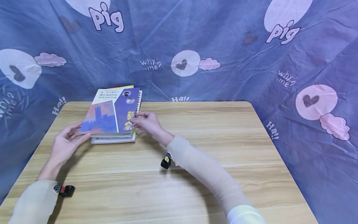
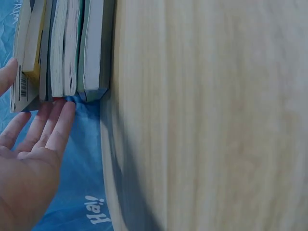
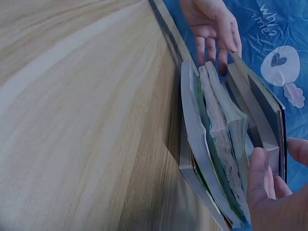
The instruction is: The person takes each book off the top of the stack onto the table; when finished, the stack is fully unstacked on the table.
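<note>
A pile of several books lies at the table's back left, topped by a purple and white book (image 1: 103, 116) with a blue tower picture. My left hand (image 1: 64, 143) is at its left side, thumb by the front corner; in the left wrist view the hand's (image 2: 36, 159) fingers are extended against the ends of the stacked books (image 2: 62, 53). On the right edge, my right hand (image 1: 149, 123) pinches the top book, thumb on the cover. The right wrist view has this hand (image 3: 284, 202) around the top book's edge, above spread lower books (image 3: 224, 120).
The wooden table (image 1: 209, 140) extends to the right and front of the pile. Behind it hangs a blue patterned cloth (image 1: 232, 81), which also runs along both sides. Black devices are strapped at the left wrist (image 1: 66, 190) and right wrist (image 1: 166, 161).
</note>
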### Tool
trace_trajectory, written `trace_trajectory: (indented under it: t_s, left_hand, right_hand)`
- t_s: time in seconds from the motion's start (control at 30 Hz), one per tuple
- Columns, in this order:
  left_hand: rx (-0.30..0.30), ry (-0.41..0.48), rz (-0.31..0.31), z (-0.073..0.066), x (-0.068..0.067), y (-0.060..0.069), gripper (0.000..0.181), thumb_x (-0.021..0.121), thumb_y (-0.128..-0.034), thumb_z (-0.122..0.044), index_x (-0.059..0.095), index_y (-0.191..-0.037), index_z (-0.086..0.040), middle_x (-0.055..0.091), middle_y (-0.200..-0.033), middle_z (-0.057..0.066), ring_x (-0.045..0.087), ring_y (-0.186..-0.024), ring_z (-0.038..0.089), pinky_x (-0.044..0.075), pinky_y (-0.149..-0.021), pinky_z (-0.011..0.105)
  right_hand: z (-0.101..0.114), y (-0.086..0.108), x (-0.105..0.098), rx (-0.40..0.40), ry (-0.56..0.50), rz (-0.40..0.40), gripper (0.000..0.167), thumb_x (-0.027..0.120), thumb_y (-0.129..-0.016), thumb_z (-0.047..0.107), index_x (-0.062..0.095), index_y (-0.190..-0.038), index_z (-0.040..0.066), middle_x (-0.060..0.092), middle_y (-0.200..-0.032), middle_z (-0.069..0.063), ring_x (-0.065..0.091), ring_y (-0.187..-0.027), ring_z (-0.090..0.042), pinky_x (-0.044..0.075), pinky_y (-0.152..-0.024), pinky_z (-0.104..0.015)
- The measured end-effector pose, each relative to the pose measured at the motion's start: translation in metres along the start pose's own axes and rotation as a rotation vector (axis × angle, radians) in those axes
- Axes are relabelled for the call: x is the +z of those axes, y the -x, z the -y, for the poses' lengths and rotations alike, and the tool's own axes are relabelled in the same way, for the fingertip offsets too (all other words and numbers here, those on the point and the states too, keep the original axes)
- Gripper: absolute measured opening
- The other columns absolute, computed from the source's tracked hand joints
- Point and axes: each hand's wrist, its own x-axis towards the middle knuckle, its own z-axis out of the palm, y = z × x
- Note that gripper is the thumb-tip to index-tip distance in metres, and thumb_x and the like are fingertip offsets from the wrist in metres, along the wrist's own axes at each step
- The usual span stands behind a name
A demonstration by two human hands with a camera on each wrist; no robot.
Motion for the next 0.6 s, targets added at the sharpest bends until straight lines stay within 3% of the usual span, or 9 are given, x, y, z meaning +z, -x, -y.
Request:
trace_trajectory:
  t_s: [0.33, 0.5, 0.6]
  left_hand:
    - [-0.018, 0.053, 0.0, 0.0009, 0.0015, -0.0008, 0.065, 0.078, -0.0957, -0.009, 0.051, -0.155, -0.016, 0.061, -0.113, -0.036, 0.064, -0.096, -0.017, 0.05, -0.084, -0.002]
    - [-0.023, 0.013, 0.013, -0.0007, 0.0003, -0.0009, 0.067, 0.079, -0.0958, -0.014, 0.05, -0.156, -0.016, 0.057, -0.117, -0.037, 0.06, -0.1, -0.017, 0.048, -0.087, -0.003]
    - [-0.032, -0.021, 0.016, -0.0025, -0.0003, -0.0007, 0.068, 0.08, -0.0959, -0.018, 0.05, -0.157, -0.016, 0.054, -0.119, -0.039, 0.055, -0.105, -0.019, 0.045, -0.087, -0.004]
  right_hand:
    - [-0.0014, -0.0083, 0.0046, 0.017, 0.019, -0.04, 0.039, 0.086, -0.087, 0.008, 0.069, -0.122, -0.002, 0.079, -0.097, -0.022, 0.068, -0.06, -0.014, 0.063, -0.096, -0.056]
    - [0.0003, -0.0089, 0.0027, 0.033, -0.002, -0.017, 0.041, 0.083, -0.089, 0.005, 0.066, -0.125, -0.002, 0.076, -0.086, -0.012, 0.067, -0.059, -0.012, 0.06, -0.099, -0.059]
    - [0.0015, -0.0086, 0.0, 0.043, -0.009, -0.006, 0.043, 0.082, -0.09, 0.004, 0.064, -0.129, -0.003, 0.077, -0.09, -0.012, 0.067, -0.06, -0.012, 0.059, -0.101, -0.06]
